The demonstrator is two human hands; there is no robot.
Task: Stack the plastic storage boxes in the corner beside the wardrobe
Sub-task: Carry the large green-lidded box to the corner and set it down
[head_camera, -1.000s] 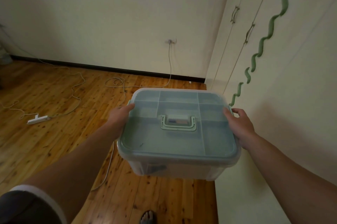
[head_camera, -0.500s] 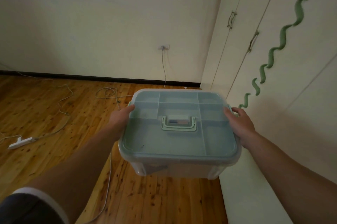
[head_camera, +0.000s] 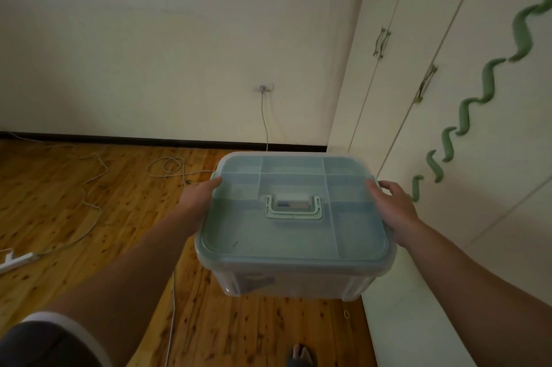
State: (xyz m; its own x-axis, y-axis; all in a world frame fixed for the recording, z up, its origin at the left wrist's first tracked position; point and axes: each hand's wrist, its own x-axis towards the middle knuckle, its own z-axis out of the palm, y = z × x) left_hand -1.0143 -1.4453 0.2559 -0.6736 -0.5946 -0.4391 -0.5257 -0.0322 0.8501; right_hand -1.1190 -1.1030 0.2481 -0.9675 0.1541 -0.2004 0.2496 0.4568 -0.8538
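The left hand (head_camera: 200,198) and the right hand (head_camera: 395,209) grip the opposite short sides of the plastic storage box (head_camera: 294,242). On each, the thumb lies over the lid edge and the fingers curl under the rim, mostly out of sight. Both arms are stretched forward, and the box hangs level in the air, well clear of the wooden floor (head_camera: 89,217). Its blue-green lid is shut, the carry handle (head_camera: 294,207) lies flat in its recess, and something dark shows dimly through the clear wall below.

Over the last second the grip and the box's place between the arms have not changed, but the room has. The power strip (head_camera: 18,260) has slid out to the left edge, the wall socket (head_camera: 263,88) sits nearer the middle, and the wardrobe (head_camera: 388,91) with its green wavy trim (head_camera: 466,115) fills more of the right side. I read this as the person walking toward the corner where the back wall meets the wardrobe, now just beyond the box's far edge.

No other box shows there, so this one probably goes down first. The loose cable (head_camera: 167,165) on the floor nearby could catch a foot (head_camera: 300,355).
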